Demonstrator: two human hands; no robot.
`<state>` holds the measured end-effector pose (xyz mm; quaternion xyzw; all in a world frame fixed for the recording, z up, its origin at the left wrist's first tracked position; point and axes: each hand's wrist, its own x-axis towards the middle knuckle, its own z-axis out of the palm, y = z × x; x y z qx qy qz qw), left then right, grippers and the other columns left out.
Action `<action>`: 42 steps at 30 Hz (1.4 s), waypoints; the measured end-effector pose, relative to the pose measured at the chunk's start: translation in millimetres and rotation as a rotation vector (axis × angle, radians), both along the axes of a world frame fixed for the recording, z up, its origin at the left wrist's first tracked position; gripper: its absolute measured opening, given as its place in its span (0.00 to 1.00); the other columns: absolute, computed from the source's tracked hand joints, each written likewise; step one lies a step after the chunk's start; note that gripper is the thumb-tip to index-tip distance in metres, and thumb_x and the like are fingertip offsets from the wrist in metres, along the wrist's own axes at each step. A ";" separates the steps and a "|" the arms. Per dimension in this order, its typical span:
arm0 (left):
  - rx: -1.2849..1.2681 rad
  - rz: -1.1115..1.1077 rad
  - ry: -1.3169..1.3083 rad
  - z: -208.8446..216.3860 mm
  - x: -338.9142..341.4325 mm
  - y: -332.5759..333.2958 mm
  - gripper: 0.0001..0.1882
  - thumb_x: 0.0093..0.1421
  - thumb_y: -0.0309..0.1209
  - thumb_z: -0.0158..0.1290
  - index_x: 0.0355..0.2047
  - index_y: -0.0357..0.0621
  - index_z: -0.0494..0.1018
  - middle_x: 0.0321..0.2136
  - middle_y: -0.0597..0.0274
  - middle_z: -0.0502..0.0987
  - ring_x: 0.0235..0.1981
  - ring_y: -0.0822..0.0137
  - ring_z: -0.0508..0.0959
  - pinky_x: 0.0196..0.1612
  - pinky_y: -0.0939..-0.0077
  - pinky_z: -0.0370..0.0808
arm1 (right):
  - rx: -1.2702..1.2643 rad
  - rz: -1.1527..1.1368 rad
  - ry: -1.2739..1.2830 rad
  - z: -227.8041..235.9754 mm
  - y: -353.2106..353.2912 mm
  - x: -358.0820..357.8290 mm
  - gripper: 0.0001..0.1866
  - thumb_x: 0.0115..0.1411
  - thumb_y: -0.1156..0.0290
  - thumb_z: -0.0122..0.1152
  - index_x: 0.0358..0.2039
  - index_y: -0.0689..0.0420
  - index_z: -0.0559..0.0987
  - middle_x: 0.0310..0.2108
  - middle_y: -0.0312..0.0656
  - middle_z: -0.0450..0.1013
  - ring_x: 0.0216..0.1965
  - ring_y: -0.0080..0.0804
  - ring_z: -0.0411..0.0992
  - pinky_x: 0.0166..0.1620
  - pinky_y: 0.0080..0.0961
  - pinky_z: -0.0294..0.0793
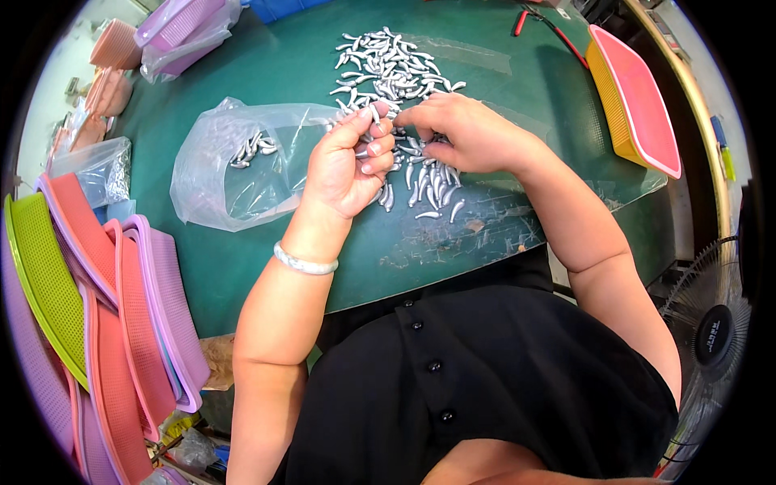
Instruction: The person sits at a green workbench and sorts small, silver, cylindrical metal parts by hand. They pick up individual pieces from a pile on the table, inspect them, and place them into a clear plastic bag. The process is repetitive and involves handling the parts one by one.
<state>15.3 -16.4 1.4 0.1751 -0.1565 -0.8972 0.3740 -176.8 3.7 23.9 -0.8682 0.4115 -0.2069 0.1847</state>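
Observation:
A heap of small silver curved metal pieces [384, 61] spreads over the green table [283, 73]. My left hand [347, 158], a pale bangle [305, 259] on its wrist, is closed near the heap's left side. One silver curved piece [375, 118] shows pinched between its thumb and fingers; others may be hidden in the palm. My right hand [473, 133] is over the heap, its index finger stretched toward the left hand and its thumb apart from it. No piece shows in its fingers. Left of my hands lies a clear plastic bag [198, 182] with several silver pieces in it.
Pink, purple and green plastic baskets [145, 307] are stacked at the left edge. A pink and yellow basket [647, 121] stands at the right. Red-handled pliers [520, 23] lie at the far right. A black fan [711, 331] is at the lower right.

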 end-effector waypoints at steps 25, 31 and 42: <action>-0.502 0.181 -0.473 3.4 -14.9 20.7 0.07 0.52 0.22 0.53 0.32 0.42 0.68 0.19 0.71 0.68 0.16 0.83 0.64 0.16 0.91 0.57 | 0.827 -0.147 -1.269 -7.1 -4.4 1.8 0.18 0.54 0.78 0.53 0.47 0.62 0.67 0.28 0.39 0.71 0.26 0.23 0.70 0.31 0.17 0.71; -0.533 0.261 -0.484 5.7 -17.4 22.5 0.06 0.52 0.23 0.54 0.30 0.42 0.69 0.20 0.72 0.67 0.15 0.85 0.62 0.16 0.92 0.56 | 0.819 -0.153 -1.240 -8.8 -4.3 1.9 0.17 0.54 0.76 0.55 0.45 0.63 0.68 0.26 0.39 0.72 0.25 0.21 0.70 0.28 0.15 0.70; -0.619 0.328 -0.537 5.5 -17.0 22.1 0.10 0.51 0.22 0.54 0.36 0.41 0.72 0.23 0.73 0.68 0.18 0.85 0.63 0.19 0.93 0.58 | 0.720 -0.225 -1.144 -3.3 0.6 6.5 0.17 0.54 0.76 0.54 0.45 0.64 0.68 0.24 0.37 0.71 0.22 0.19 0.69 0.25 0.14 0.66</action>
